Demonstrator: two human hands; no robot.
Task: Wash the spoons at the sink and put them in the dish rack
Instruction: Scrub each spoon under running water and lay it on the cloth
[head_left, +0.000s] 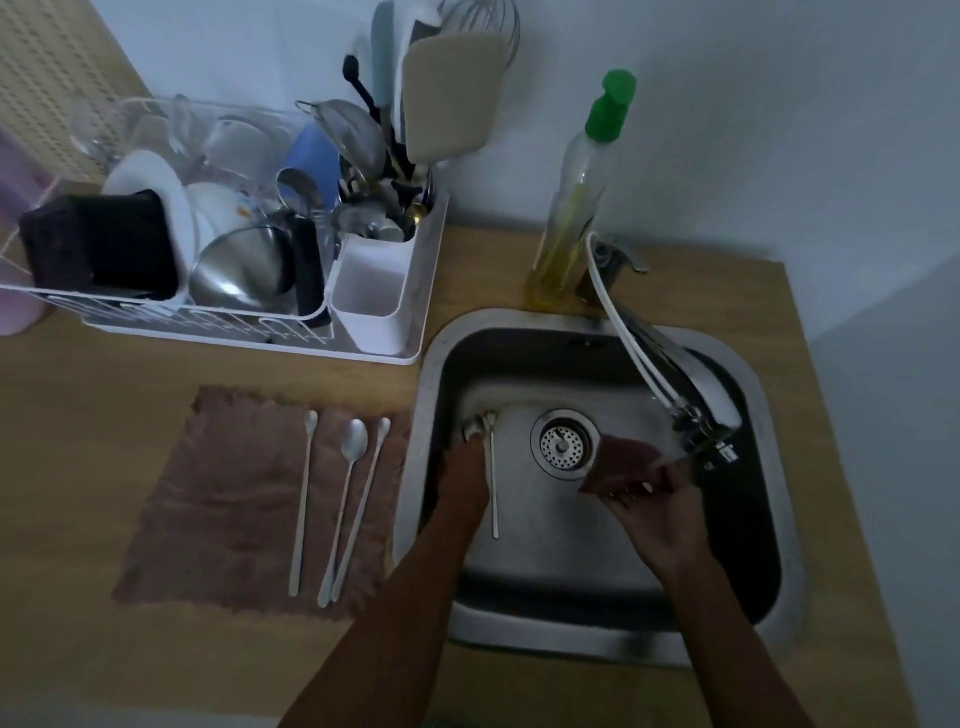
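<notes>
Sponge (623, 460), pinched in right hand (660, 519), is best wetted under the tap (701, 410), then run along the spoon (492, 483) steadied at its bowl end by left hand (465, 467) (grip can't be told).

Brown cloth (223, 493), silver spoons (354, 447), wht dish rack (260, 344), grn-capped bottle (576, 208), maroon sponge (623, 462), grey sink (432, 374), tan counter (104, 415).

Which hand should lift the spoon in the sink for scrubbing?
Probably the left hand: its fingertips are at the bowl end of the long spoon, while the right hand is holding the brown sponge by the faucet.
</notes>
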